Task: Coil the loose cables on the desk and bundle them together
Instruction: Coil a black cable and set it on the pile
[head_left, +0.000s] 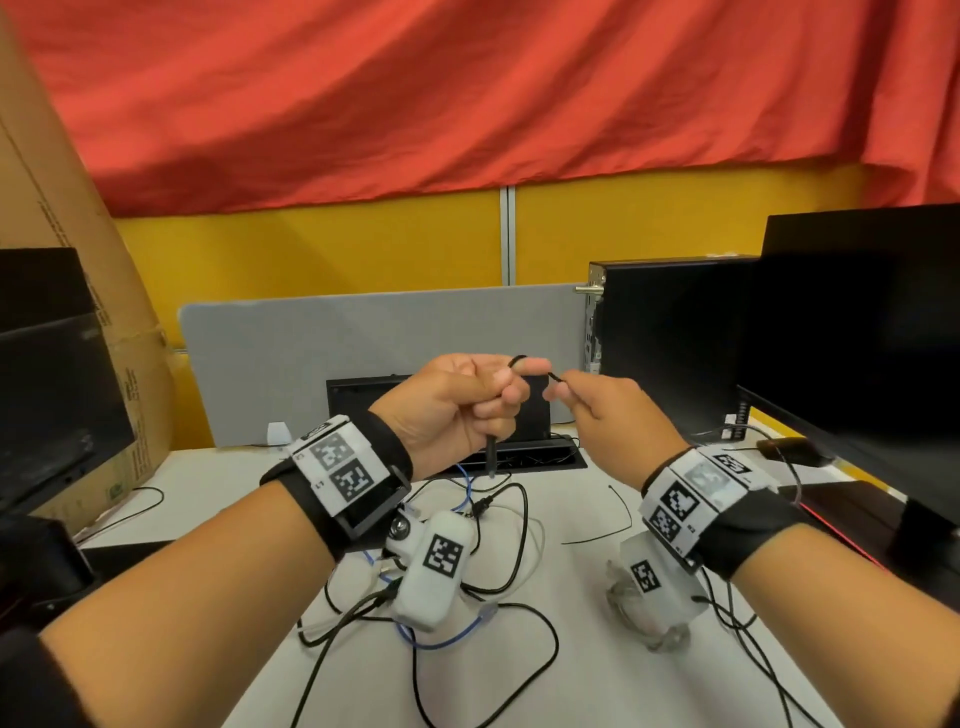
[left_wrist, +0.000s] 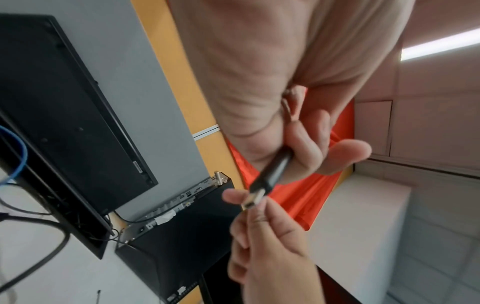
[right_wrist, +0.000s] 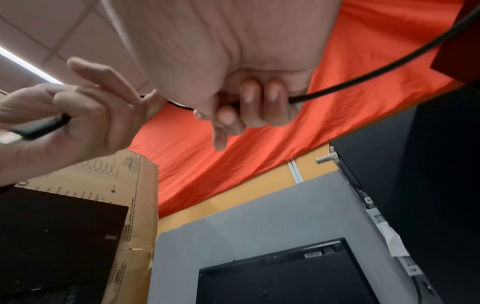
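Both my hands are raised above the white desk (head_left: 582, 613) and share one black cable (head_left: 540, 370). My left hand (head_left: 493, 400) grips its plug end in curled fingers; the plug (head_left: 491, 457) pokes down out of the fist. In the left wrist view the plug (left_wrist: 272, 172) shows a metal tip. My right hand (head_left: 569, 402) holds the cable a short way along. In the right wrist view its fingers (right_wrist: 259, 102) are curled round the cable (right_wrist: 337, 86). On the desk below lie loose black cables (head_left: 524, 540), a blue cable (head_left: 441, 642) and a white one, tangled together.
A grey divider (head_left: 291, 364) stands at the back with a black keyboard (head_left: 353, 410) leaning on it above a cable slot (head_left: 540, 460). Dark monitors stand at left (head_left: 47, 384) and right (head_left: 857, 332), with a PC tower (head_left: 670, 332) and a cardboard box (head_left: 62, 208). A thin black tie (head_left: 621, 519) lies on the desk.
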